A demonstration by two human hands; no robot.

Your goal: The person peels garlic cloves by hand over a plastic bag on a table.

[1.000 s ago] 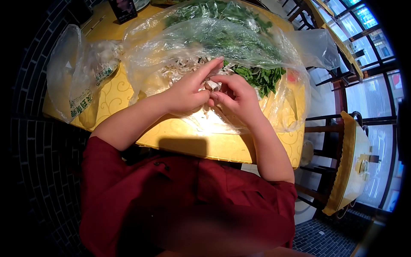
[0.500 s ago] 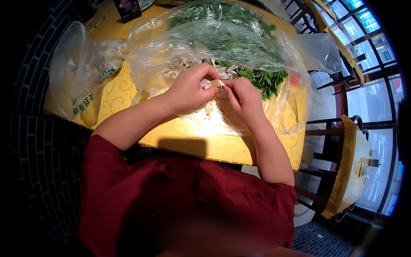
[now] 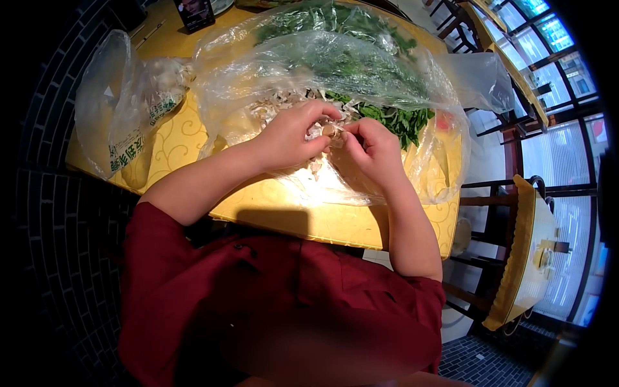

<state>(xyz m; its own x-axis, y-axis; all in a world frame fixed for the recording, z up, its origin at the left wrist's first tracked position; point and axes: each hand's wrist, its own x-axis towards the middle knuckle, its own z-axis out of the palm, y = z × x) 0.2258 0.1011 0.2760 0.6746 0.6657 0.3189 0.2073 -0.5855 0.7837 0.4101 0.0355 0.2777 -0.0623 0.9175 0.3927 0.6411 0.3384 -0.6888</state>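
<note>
My left hand [image 3: 291,137] holds a garlic clove [image 3: 331,131] between thumb and fingers, above the plastic sheet of a large clear bag [image 3: 225,84]. From the other side, my right hand [image 3: 376,151] pinches the papery skin at the clove's edge with thumb and forefinger. Loose garlic skins [image 3: 274,105] lie in a pile just beyond my left hand. Green leafy herbs [image 3: 400,122] rest behind my right hand, and more greens show through the clear plastic.
A clear bag with green print [image 3: 119,106] holds garlic bulbs [image 3: 169,76] at the left of the yellow-covered table [image 3: 174,138]. At the back left stand a phone [image 3: 193,13] and chopsticks [image 3: 149,33]. Another table [image 3: 525,258] is off to the right.
My right hand has moved slightly right and down. My left fingers have shifted around the clove, and more of its pale surface and loose skin shows between the hands.
</note>
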